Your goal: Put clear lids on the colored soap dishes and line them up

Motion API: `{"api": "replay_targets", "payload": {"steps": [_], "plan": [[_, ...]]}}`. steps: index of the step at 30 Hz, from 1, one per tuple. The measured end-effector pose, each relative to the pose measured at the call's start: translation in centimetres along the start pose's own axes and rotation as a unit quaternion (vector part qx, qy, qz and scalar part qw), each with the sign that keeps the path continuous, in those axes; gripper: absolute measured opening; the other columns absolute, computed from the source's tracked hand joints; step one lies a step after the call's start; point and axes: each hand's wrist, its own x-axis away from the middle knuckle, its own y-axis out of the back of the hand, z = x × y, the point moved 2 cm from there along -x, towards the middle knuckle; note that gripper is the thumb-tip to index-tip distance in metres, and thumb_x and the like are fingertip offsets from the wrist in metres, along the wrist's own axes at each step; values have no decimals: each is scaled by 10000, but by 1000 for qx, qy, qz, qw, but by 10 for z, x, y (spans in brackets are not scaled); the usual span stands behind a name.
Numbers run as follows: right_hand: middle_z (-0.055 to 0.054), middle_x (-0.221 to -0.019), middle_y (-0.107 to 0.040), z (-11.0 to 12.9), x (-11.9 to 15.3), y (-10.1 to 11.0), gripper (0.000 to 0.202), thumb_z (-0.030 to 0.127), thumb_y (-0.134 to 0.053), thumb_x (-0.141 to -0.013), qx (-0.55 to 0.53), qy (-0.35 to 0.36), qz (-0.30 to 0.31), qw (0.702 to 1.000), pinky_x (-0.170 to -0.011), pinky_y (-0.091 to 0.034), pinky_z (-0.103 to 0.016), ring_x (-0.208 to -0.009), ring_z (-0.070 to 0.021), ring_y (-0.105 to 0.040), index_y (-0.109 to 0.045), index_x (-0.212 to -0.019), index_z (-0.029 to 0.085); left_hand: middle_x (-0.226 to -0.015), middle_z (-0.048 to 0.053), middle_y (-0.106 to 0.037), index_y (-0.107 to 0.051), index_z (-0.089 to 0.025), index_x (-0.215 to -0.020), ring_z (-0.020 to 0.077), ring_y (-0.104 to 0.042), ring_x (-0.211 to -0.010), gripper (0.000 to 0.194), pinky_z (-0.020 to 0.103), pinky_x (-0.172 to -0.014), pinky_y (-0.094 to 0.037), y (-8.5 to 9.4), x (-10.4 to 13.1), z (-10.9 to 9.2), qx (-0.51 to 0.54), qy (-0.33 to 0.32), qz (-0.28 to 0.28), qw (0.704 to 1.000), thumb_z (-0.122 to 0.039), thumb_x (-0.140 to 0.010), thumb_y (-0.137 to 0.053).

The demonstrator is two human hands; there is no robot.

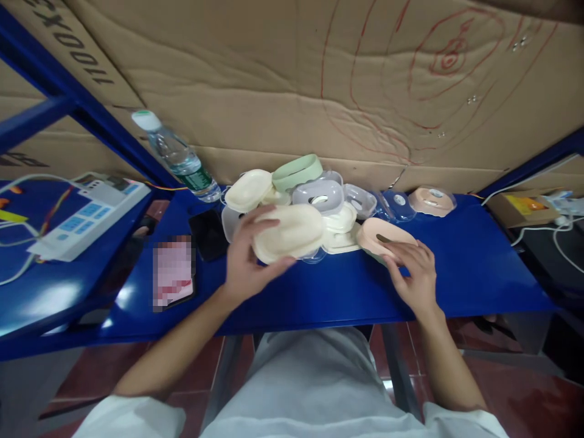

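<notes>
My left hand (249, 261) grips a cream oval plastic soap dish (292, 230) by its left end, thumb along the near edge and fingers over the far rim. A peach oval soap dish part (376, 234) with a long slot is in my right hand (413, 267), its fingers bent over the right end. Between and behind the hands lies a heap of similar parts: a grey slotted piece (318, 196), a pale green ring (297, 173), another cream dish (249, 190) and a cream piece (341, 242). The underside of the held cream dish is hidden.
At the back right of the blue table (479, 261) sit a clear lid (396, 205) and a peach dish under clear plastic (432, 201). A water bottle (182, 161), a black phone (207, 234) and a blurred-out phone (173, 271) are at left. Cardboard (255, 79) walls the back.
</notes>
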Motion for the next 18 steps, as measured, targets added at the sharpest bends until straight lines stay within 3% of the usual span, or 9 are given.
{"api": "replay_targets", "payload": {"steps": [3, 5, 10, 18], "plan": [[-34, -1239, -819, -13, 7, -11, 248, 296, -710, -1049, 11, 2, 27, 1000, -1229, -409, -530, -1160, -252, -770, -754, -1292, 313, -1528, 112, -598, -603, -293, -1299, 341, -609, -1432, 454, 606, -1221, -492, 20, -13, 10, -59, 21, -34, 997, -621, -999, -695], [-49, -1314, -794, -18, 8, -14, 259, 313, -686, -1064, 10, -6, 36, 999, -1258, -366, -547, -1245, -269, -739, -737, -1317, 308, -1536, 111, -590, -609, -281, -1245, 338, -608, -1430, 456, 594, -1225, -490, 24, -18, 17, -107, 16, -9, 994, -641, -984, -708], [-64, -1514, -688, -26, 5, -10, 351, 318, -618, -1091, -11, -13, 69, 997, -1283, -327, -557, -1456, -303, -606, -666, -1438, 329, -1596, 154, -546, -637, -244, -1182, 355, -565, -1490, 431, 552, -1246, -481, 16, -21, 42, -198, -21, 89, 976, -593, -963, -762], [-47, -1526, -670, -41, 8, -13, 325, 306, -633, -1078, 7, 2, 69, 998, -1234, -377, -536, -1449, -304, -607, -713, -1385, 376, -1702, 187, -463, -624, -246, -1353, 370, -422, -1617, 429, 627, -1335, -282, 17, -1, 67, -247, 55, 136, 958, -543, -1045, -639]]}}
